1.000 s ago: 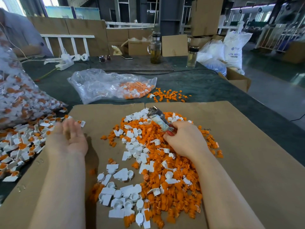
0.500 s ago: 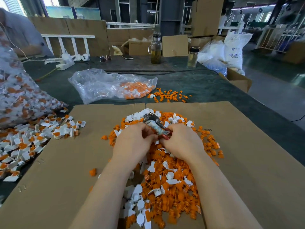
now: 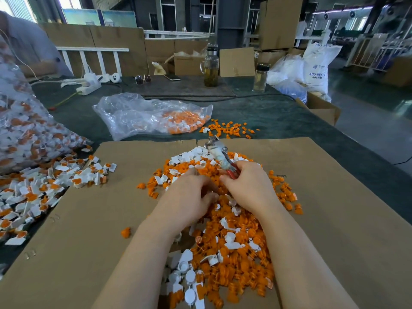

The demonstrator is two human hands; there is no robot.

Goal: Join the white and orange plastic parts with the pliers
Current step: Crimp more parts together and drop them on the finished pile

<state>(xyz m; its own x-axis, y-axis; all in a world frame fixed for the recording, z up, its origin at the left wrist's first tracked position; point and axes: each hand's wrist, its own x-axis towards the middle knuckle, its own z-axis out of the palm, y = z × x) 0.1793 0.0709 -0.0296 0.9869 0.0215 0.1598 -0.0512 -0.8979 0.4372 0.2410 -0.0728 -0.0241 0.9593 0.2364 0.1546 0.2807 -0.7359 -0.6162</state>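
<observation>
Far left, a clear bag of joined parts [image 3: 24, 130] bulging against the edge, with a spill of finished pieces [image 3: 44, 186] just beside it on the green table [image 3: 289, 121]. Further back, a flatter plastic bag [image 3: 142, 114] holding some orange and white bits. Centre, spread over cardboard [image 3: 78, 230], the loose pile of white and orange parts [image 3: 231, 241]. Resting on that pile, left hand [image 3: 187, 197], fingers curled down into the pieces; cannot tell whether anything is pinched. Touching it, right hand [image 3: 249, 188], fingers wrapped round red handles of the pliers [image 3: 219, 155], nose tilted up and away over the heap
</observation>
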